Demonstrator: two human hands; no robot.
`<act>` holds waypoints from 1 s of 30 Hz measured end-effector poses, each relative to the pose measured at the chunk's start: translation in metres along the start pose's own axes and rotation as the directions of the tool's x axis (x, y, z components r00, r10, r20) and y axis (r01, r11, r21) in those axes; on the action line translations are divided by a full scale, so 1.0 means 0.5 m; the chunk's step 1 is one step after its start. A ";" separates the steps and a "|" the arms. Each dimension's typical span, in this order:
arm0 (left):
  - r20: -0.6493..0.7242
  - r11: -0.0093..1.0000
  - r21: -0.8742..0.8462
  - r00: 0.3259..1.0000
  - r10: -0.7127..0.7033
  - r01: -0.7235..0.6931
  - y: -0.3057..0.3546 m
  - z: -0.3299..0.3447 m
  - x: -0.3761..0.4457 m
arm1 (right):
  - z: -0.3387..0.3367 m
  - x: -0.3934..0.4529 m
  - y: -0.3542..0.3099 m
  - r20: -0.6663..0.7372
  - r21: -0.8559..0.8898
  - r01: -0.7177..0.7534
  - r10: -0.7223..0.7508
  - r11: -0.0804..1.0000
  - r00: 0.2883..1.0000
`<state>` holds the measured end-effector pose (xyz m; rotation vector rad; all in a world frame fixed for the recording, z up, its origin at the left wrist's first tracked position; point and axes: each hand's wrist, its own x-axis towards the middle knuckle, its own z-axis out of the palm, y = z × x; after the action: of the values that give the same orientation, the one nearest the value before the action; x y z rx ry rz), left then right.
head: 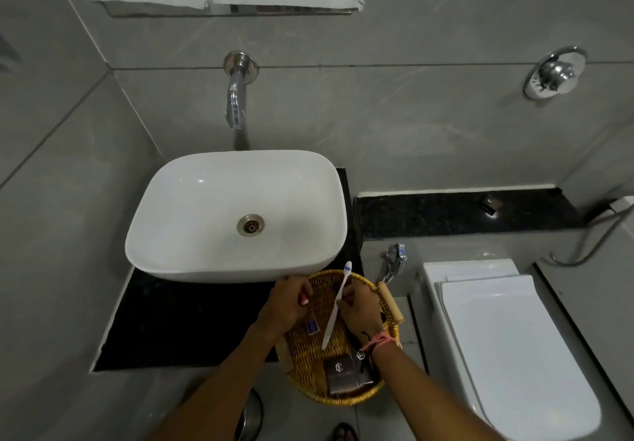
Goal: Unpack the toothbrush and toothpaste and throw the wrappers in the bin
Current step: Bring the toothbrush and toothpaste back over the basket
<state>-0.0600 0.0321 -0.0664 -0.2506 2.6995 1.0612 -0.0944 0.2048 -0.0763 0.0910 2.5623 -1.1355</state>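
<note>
A white toothbrush (335, 307) with bluish bristles stands tilted over the woven basket tray (302, 365), head pointing up toward the sink. My right hand (360, 310) pinches its handle near the middle. My left hand (286, 305) grips a small toothpaste tube (311, 322) with a red cap and a blue end that sticks out below the fingers. Both hands hover over the tray's far half. No wrapper is clearly visible in either hand.
Small grey boxed toiletries (343, 373) lie in the tray's near half. The white basin (236, 214) sits on a black counter (178, 324), under a wall tap (236, 97). A toilet (507, 344) is at right. A round metal bin lid (252, 416) shows on the floor below.
</note>
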 end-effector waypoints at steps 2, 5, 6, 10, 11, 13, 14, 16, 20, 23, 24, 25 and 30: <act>-0.020 0.999 0.000 0.999 0.032 -0.032 0.000 0.005 0.004 | -0.001 -0.001 -0.002 -0.006 0.005 -0.006 0.006 1.000 1.000; -0.014 0.997 0.027 0.997 0.074 -0.074 0.004 0.014 0.008 | -0.002 0.000 -0.010 -0.020 -0.014 0.007 -0.007 1.000 1.000; 0.003 0.996 0.044 0.997 0.081 -0.081 0.006 0.016 0.008 | -0.002 0.000 -0.013 -0.020 -0.027 0.011 -0.012 1.000 1.000; 0.059 0.977 0.160 0.989 0.133 -0.141 0.007 0.021 0.018 | -0.003 0.006 -0.020 -0.028 -0.059 0.019 -0.021 0.998 0.999; 0.073 0.967 0.194 0.986 0.152 -0.164 0.009 0.021 0.021 | -0.005 0.008 -0.021 -0.025 -0.063 0.019 -0.020 0.998 0.999; 0.106 0.943 0.256 0.976 0.190 -0.211 0.010 0.024 0.022 | -0.006 0.011 -0.019 -0.017 -0.061 0.018 -0.019 0.998 1.000; 0.114 0.933 0.278 0.972 0.205 -0.229 0.010 0.026 0.021 | -0.007 0.013 -0.018 -0.014 -0.054 0.019 -0.020 0.998 1.000; 0.118 0.916 0.311 0.967 0.228 -0.254 0.008 0.030 0.017 | -0.008 0.015 -0.015 -0.006 -0.040 0.022 -0.023 0.999 1.000; 0.123 0.893 0.350 0.959 0.256 -0.284 -0.004 0.041 0.014 | -0.004 0.016 -0.008 -0.003 -0.033 0.042 -0.042 0.999 0.999; 0.131 0.889 0.338 0.951 0.282 -0.310 -0.010 0.040 0.020 | -0.004 0.014 -0.006 -0.005 -0.040 0.050 -0.051 0.998 0.999; 0.138 0.884 0.336 0.946 0.295 -0.325 -0.011 0.038 0.022 | -0.005 0.015 -0.006 -0.003 -0.045 0.057 -0.057 0.997 0.998; 0.144 0.882 0.334 0.943 0.301 -0.332 -0.011 0.035 0.024 | -0.007 0.015 -0.006 0.002 -0.048 0.060 -0.060 0.997 0.998; 0.154 0.881 0.333 0.942 0.300 -0.335 -0.017 0.033 0.027 | -0.012 0.013 -0.012 0.010 -0.042 0.069 -0.069 0.997 0.998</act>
<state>-0.0683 0.0362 -0.0874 0.3121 2.8348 0.6099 -0.1032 0.2044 -0.0703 -0.0121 2.5989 -1.1035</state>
